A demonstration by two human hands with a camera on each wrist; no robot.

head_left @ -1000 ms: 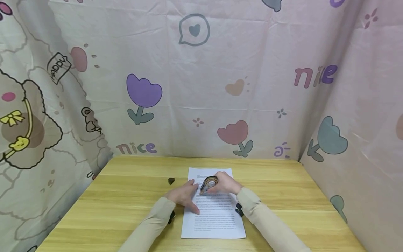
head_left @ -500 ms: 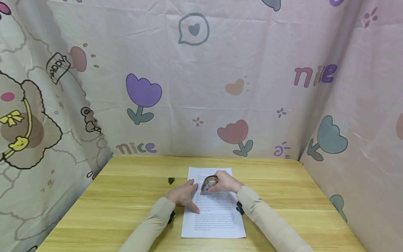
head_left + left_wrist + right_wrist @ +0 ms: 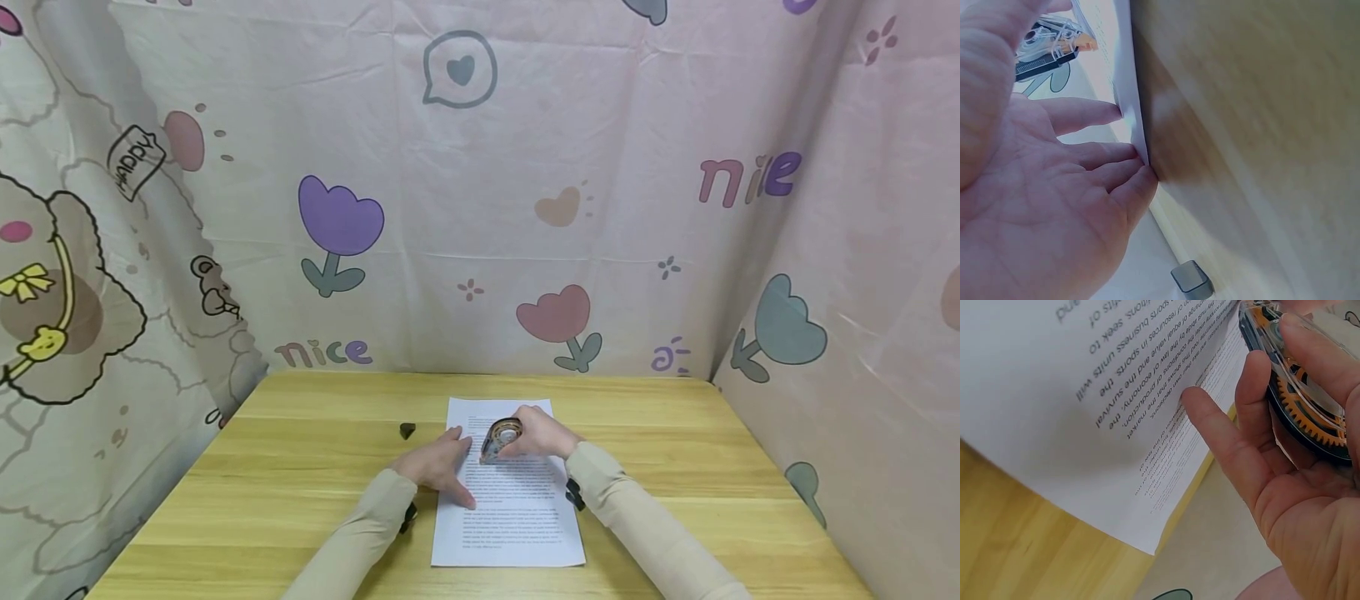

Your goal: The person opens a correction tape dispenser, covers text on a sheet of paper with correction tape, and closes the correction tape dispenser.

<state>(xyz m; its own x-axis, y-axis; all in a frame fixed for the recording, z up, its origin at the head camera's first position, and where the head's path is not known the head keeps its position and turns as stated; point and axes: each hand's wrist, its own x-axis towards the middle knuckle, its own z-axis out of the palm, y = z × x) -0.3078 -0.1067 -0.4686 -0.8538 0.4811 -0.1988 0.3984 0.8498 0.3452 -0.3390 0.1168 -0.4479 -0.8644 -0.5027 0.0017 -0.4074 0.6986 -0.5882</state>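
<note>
A correction tape dispenser [image 3: 501,438] with a clear body and orange gears sits in my right hand [image 3: 538,433], gripped between thumb and fingers. Its tip points down and left, at the printed lines of a white sheet of paper [image 3: 517,542]. In the right wrist view the orange gear wheel [image 3: 1304,407] shows through the clear case, and one finger of that hand reaches to the page. My left hand [image 3: 433,467] rests at the sheet's left edge, thumb and fingers spread. The left wrist view shows its extended fingertips [image 3: 1138,184] touching the paper's edge.
A small dark cap-like piece [image 3: 407,430] lies on the wooden table [image 3: 300,467], left of the sheet and beyond my left hand. A patterned cloth [image 3: 450,208] hangs behind the table and at both sides.
The right hand and correction tape dispenser have shifted very slightly right across the page. My left hand and the sheet have stayed in place.
</note>
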